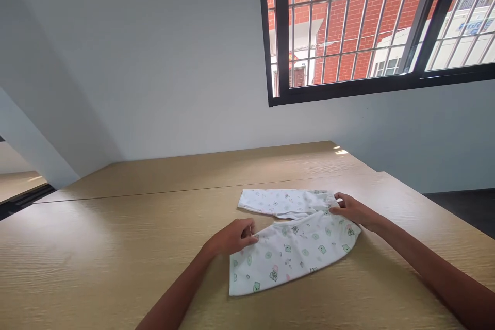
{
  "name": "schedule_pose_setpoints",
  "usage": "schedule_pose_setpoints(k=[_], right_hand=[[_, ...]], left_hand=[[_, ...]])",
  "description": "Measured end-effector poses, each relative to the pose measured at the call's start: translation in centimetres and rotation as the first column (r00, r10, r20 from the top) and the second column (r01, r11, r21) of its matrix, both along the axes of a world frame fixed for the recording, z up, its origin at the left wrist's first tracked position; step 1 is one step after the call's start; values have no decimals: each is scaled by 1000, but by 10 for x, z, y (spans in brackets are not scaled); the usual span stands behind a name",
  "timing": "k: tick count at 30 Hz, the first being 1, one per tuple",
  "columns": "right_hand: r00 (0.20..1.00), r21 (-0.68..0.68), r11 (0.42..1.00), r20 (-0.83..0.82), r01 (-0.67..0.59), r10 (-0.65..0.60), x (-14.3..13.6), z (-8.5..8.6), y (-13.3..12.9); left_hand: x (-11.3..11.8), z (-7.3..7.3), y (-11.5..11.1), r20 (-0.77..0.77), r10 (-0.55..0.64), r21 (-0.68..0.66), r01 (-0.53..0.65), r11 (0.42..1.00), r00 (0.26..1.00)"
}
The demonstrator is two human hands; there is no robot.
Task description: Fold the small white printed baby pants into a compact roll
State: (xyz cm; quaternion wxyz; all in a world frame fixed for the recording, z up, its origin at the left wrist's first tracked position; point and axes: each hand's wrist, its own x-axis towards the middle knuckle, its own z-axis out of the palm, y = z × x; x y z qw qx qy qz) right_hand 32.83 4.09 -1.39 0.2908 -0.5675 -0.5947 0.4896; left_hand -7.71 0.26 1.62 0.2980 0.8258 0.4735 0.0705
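A pair of small white pants (294, 252) with a print of green bears lies on the wooden table, its two legs spread apart and pointing left. The waistband is at the right end, slightly gathered. My right hand (350, 211) holds the waistband at its middle between thumb and fingers. At the inner edge of the near leg, close to its cuff, my left hand (234, 237) has its thumb on the cloth and its fingers curled. Part of the left fingertips is hidden.
The light wooden table (116, 247) has a seam across it and runs back to a grey wall (174, 62). A black-framed window (348, 26) with metal bars is at upper right. Dark floor (464, 206) shows past the table's right edge.
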Motion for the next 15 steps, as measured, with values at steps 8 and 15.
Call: schedule_pose_setpoints(k=[8,15], right_hand=[[997,-3,998,-38,67,-67,4,-6,5],[984,217,976,173,10,-49,3,-8,7]], left_hand=[[-15,-9,16,-59,27,114,-20,993,998],[-27,-27,43,61,70,417,-89,905,996]])
